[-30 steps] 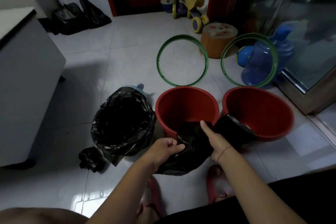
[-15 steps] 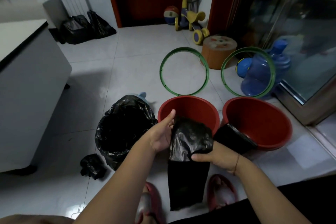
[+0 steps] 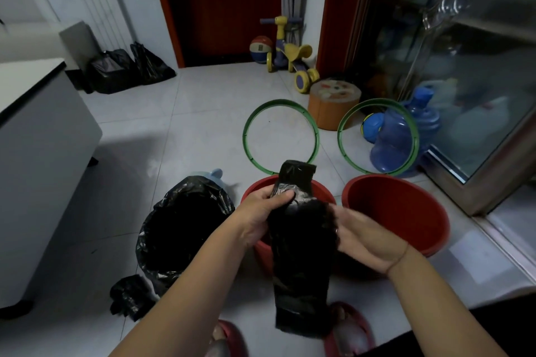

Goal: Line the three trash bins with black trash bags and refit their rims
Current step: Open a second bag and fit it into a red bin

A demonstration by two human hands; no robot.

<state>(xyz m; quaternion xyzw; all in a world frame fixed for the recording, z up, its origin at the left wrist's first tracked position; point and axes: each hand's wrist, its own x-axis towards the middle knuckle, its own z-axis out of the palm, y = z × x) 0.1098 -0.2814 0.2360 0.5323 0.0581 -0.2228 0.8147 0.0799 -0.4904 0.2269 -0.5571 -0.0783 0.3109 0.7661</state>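
While the folded black trash bag (image 3: 298, 255) is being held up at lower centre of the frame, just in front of the middle red bin (image 3: 255, 188), its upper part is being pinched by the left hand (image 3: 258, 211), with the thumb laid across the plastic. The bag's right edge is being touched by the right hand (image 3: 368, 238). Its fingers are being blurred, so whether they are gripping or lying flat cannot be told. The bag's lower length is being let hang between the two wrists, down toward the red slippers (image 3: 229, 338) at the bottom edge.

At right centre, the second red bin (image 3: 406, 211) is being shown with its bare red inside. At lower left, the third bin is being covered by a black liner (image 3: 185, 226) draped over its mouth, and a crumpled black bag (image 3: 130, 295) is lying on the tiles just beside it. Beyond the red bins, towards mid-frame, two green rims (image 3: 245, 130) (image 3: 340, 130) are being left off the bins.
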